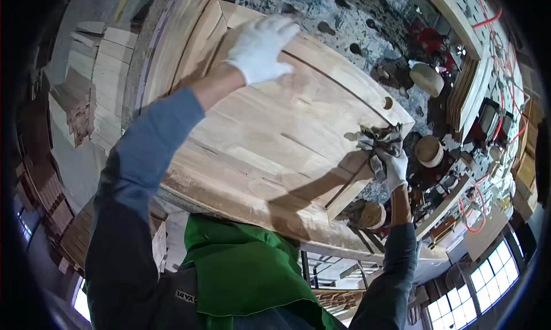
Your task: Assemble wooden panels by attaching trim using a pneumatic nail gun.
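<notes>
A pale wooden panel (pixel 258 123) with a framed edge lies across the bench in front of me. My left hand (pixel 261 49), in a white glove, rests over its far frame strip with the fingers stretched out and slightly blurred. At the panel's right end, my right hand (pixel 395 168), also gloved, is closed round a crumpled grey-brown rag (pixel 380 142). The rag touches the panel's corner near a round hole (pixel 388 103) in the frame. Shadows of my arm fall over the lower right of the panel.
Round wooden blocks (pixel 429 151) stand on the stained, perforated bench top (pixel 338 20) beside the panel. Red air hoses (pixel 505 94) run along the right. Stacked boards (pixel 468 94) stand at the right, and more wood pieces (pixel 115 66) lie at the left.
</notes>
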`<state>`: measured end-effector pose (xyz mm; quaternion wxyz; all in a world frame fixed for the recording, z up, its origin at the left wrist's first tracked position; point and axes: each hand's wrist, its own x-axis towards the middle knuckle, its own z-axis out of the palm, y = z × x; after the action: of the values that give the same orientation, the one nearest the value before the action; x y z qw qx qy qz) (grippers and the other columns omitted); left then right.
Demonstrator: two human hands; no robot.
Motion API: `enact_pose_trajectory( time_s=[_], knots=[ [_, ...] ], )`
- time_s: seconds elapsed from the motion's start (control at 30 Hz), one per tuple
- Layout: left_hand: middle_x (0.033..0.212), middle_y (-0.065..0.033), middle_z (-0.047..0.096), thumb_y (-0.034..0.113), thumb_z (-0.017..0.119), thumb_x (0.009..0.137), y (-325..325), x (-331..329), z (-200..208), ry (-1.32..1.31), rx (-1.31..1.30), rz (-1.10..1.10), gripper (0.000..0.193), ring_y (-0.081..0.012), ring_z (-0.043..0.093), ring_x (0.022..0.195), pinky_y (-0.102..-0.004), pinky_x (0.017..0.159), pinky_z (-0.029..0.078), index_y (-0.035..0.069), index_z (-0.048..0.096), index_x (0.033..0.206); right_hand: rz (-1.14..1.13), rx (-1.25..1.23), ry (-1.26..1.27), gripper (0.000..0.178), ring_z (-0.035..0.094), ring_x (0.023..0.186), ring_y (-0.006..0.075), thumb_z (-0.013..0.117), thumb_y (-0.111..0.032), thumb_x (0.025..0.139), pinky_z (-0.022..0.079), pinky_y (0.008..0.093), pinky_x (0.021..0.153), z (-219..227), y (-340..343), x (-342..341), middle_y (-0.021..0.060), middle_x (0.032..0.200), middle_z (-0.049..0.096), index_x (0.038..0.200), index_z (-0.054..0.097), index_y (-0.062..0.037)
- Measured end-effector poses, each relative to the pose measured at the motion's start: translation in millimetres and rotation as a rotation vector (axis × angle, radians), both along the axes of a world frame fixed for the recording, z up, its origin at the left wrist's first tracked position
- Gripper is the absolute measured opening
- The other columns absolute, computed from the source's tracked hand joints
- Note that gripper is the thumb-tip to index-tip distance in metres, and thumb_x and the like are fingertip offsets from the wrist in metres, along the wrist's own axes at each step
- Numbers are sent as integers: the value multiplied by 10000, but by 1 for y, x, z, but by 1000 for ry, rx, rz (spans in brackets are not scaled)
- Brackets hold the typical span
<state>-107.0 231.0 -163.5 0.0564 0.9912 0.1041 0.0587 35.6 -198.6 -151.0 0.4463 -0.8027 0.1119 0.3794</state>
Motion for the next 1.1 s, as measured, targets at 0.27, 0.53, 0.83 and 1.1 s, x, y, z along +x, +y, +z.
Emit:
enact_pose_trajectory(
  time_s=[0.27,0.53,0.83,1.1],
  knots=[
    [1194,-89,599,571,775,698,-13,57,14,506,-154,95,694,-300,545,1126,-567,924,390,172,626,1247,-48,237,2,344,667,798,162,710,57,789,537,239,733,-9,-8,-6,91,997,726,1128,679,-1],
    [1083,-69,638,547,796,690,-43,78,17,288,-97,-108,616,-291,597,1026,-574,893,399,145,663,1138,-109,69,-4,335,673,803,168,711,53,788,541,236,723,-15,-33,1,114,1026,715,1115,665,-1],
    [985,-152,675,463,867,556,-64,116,-8,323,-217,-281,677,-341,647,862,-416,823,539,40,686,1052,-22,-117,44,321,622,749,149,787,-35,759,535,254,718,-7,-11,3,87,929,692,1045,648,9],
    [993,-214,724,506,839,591,-48,144,-14,749,-1157,-492,708,-395,671,837,-465,777,553,-58,712,1000,81,246,-54,264,634,797,127,757,24,797,534,260,782,44,-33,-1,64,958,719,1049,691,-22]
  ],
)
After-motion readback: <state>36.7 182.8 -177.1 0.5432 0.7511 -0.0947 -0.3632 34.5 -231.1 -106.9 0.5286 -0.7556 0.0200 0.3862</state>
